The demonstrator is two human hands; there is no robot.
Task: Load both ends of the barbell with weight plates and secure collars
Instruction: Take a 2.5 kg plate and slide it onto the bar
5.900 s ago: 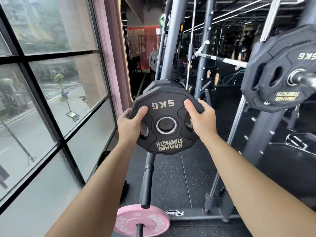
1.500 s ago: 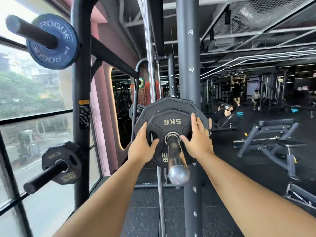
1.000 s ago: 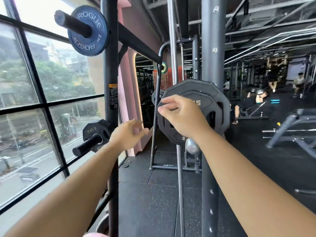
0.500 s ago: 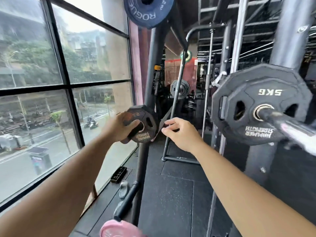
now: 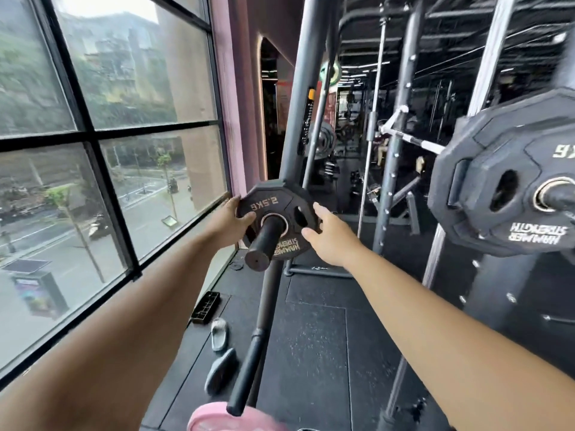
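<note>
Off the black rubber 5 kg plate (image 5: 497, 157), your left hand (image 5: 228, 222) now grips a small black 2.5 kg plate (image 5: 273, 202); your right hand (image 5: 329, 237) opens alongside.

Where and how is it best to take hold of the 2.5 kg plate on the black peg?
Probably by the left and right rim of the 2.5 kg plate, from the front: it stands upright on the peg, which points toward the person, so it slides off that way. The left hand holds the left rim; the open right hand could hook the grip hole.
</note>
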